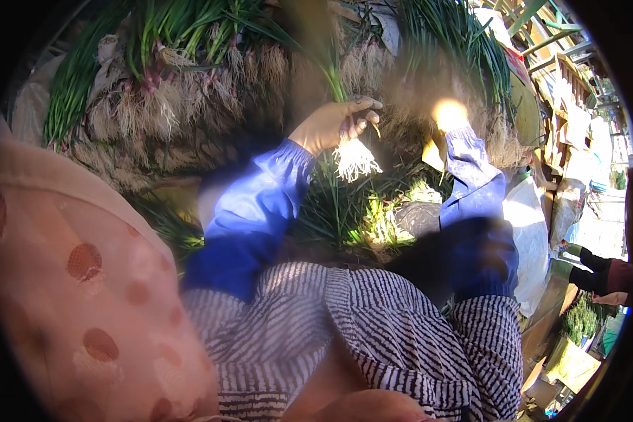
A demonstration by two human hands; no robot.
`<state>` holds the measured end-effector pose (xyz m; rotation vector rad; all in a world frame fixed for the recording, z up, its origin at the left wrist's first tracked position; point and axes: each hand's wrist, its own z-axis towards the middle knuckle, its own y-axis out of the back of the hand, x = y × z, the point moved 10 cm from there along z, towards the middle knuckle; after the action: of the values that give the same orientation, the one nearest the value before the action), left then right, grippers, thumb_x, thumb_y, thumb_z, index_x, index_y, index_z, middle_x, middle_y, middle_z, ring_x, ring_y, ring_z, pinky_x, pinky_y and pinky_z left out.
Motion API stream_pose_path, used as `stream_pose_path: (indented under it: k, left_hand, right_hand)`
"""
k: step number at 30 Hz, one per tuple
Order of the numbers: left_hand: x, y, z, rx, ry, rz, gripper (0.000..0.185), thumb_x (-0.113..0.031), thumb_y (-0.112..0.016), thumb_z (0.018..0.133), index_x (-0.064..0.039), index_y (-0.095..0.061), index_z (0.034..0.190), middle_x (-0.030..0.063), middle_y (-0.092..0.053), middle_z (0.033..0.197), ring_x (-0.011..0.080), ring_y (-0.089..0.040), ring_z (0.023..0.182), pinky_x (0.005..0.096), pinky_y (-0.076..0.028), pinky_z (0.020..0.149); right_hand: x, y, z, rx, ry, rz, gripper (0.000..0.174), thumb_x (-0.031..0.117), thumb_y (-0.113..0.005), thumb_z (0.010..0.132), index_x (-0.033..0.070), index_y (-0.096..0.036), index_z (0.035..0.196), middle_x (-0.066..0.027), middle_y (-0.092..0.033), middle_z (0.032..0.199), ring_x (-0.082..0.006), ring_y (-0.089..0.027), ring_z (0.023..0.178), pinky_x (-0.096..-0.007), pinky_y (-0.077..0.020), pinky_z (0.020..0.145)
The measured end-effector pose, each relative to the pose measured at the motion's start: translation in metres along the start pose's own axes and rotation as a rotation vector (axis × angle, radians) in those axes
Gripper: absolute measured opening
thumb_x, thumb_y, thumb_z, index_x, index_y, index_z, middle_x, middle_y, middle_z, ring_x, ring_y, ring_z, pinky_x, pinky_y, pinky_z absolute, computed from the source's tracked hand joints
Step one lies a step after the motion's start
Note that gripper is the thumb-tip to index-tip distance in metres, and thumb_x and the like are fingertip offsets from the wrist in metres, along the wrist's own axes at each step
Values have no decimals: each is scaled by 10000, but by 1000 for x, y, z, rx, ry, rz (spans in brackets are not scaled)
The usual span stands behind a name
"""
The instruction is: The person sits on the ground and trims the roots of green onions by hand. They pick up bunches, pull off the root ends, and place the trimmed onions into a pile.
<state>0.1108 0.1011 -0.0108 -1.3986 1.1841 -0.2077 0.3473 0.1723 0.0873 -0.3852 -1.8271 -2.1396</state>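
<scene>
My left hand [335, 124], in a blue sleeve cover, is closed around green onions [336, 84]. Their white roots [356, 158] hang below my fingers, and the green leaves rise above them. My right hand [450, 115] reaches forward near the rooted onions at the right. Strong glare washes it out, so its fingers and anything in them cannot be made out. Directly before both hands lies a long pile of green onions [155, 100] with pale, tangled roots towards me. Loose green leaves and trimmings [382, 221] lie below my hands.
A pale sheet or sack [527, 237] stands to the right of my right sleeve. Farther right are cardboard pieces [572, 361], a potted green plant [580, 319] and part of another person [601, 274] in dark clothing with green sleeves or gloves. A polka-dotted cloth [100, 295] covers the left foreground.
</scene>
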Motion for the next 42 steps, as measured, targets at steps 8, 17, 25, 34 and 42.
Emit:
stream_pose_path:
  k: [8,17,25,34,42]
  left_hand:
    - [-21,-9,1,176,-127,-94,302,-200,-488,973,27,-536,1166,83,-636,843,98,-536,576,212,-462,473]
    - [-46,-28,-20,383,-274,-73,355,-244,-475,978,6,-515,1226,90,-626,964,109,-480,641,250,-453,582]
    - [-6,28,4,-263,-93,458,274,-225,-616,898,-19,-631,1078,54,-669,904,55,-514,593,157,-404,442]
    - [15,5,1,70,7,93,274,-233,-579,926,-24,-630,1095,-29,-608,769,10,-567,635,138,-439,485]
    - [11,23,-15,-183,59,154,210,-93,-641,873,47,-602,1025,33,-610,757,56,-569,611,177,-463,492]
  right_hand:
    - [26,-24,-31,592,-173,206,301,273,-591,862,12,-680,982,-121,-652,819,-185,-622,744,-289,-484,643]
    - [52,26,-15,347,-21,231,395,360,-601,869,21,-667,1060,-82,-678,937,-150,-628,792,-270,-487,718]
    - [133,-84,-100,354,341,246,345,345,-587,879,22,-665,972,-115,-650,782,-174,-614,625,-315,-488,604]
    - [83,-107,-80,455,-369,1239,424,344,-597,894,65,-566,1211,-37,-619,933,-68,-542,790,-216,-438,620]
    - [101,-111,-66,673,63,345,444,378,-633,858,3,-611,1096,-103,-661,883,-191,-617,789,-301,-485,686]
